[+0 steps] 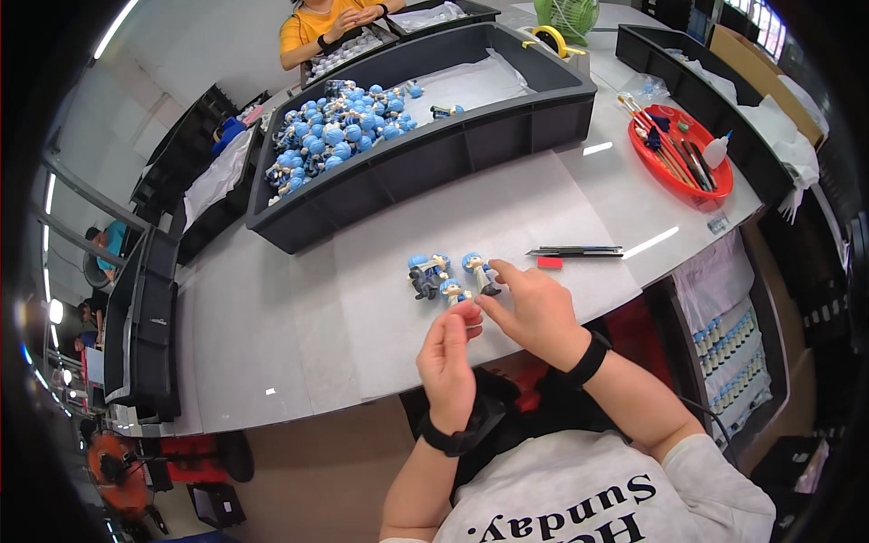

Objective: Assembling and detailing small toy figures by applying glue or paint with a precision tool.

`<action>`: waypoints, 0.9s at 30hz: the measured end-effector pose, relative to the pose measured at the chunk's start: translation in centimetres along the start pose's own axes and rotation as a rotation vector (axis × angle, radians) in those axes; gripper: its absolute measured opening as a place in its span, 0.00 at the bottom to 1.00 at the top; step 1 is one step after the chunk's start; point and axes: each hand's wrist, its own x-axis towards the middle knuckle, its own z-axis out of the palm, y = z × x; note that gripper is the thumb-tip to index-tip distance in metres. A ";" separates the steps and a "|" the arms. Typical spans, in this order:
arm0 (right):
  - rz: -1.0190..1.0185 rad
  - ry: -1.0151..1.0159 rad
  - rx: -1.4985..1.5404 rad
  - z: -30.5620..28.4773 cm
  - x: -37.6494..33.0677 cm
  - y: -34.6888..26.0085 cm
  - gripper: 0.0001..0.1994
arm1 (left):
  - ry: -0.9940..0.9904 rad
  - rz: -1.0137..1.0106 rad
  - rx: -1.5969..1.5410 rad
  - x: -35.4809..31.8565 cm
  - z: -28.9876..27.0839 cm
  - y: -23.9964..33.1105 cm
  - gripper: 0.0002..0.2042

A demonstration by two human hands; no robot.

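Handling figurine (481, 274) w/ lt-blue hair

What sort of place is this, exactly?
Probably a toy workshop or factory floor: a large dark bin holds a heap of blue-headed figurines, a red tray holds brushes, and a person in a yellow top is beyond the bin.
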 end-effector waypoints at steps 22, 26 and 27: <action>-0.369 0.183 0.423 1.1 -4.0 1.8 0.16 | -0.126 -0.380 -0.524 2.0 -0.9 -3.1 0.16; -0.111 0.042 0.792 1.4 -3.6 2.4 0.21 | -0.118 -0.382 -0.527 2.3 -0.3 -2.9 0.16; -0.110 0.041 0.792 1.6 -3.5 2.5 0.21 | -0.136 -0.369 -0.531 2.5 -0.3 -3.1 0.16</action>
